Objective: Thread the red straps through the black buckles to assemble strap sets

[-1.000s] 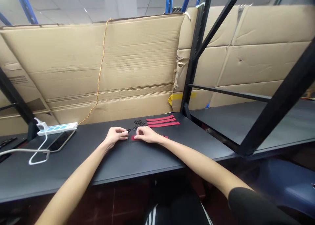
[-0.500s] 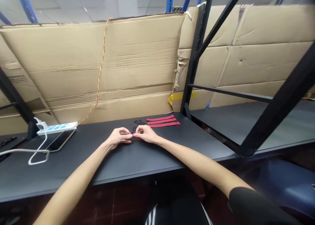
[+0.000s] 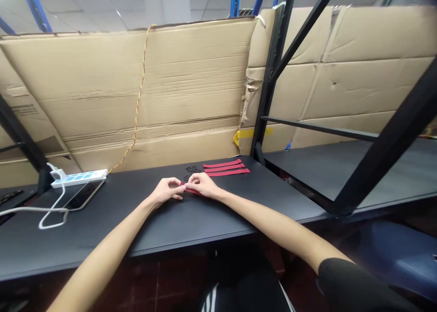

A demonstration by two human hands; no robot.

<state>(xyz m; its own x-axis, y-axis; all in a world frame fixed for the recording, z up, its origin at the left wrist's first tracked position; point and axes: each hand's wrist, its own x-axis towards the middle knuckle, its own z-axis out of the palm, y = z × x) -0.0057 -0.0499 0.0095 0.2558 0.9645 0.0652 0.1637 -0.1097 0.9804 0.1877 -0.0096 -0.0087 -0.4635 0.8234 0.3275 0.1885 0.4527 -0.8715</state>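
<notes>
Over the black tabletop, my left hand and my right hand meet fingertip to fingertip. Between them is a red strap, pinched near its end by both hands; much of it is hidden under my right fingers. A bit of red shows above the left fingertips. Just behind the hands lie several small black loops or rings, too small to make out exactly. To the right of those, three red straps lie flat, side by side.
A white power strip with a plugged-in white cable is at the left, beside a dark tablet. Cardboard panels wall off the back. A black metal upright and braces stand at the right.
More of the red strap shows around the fingertips now, with a bit raised above the left fingers. My hands have shifted only slightly.
</notes>
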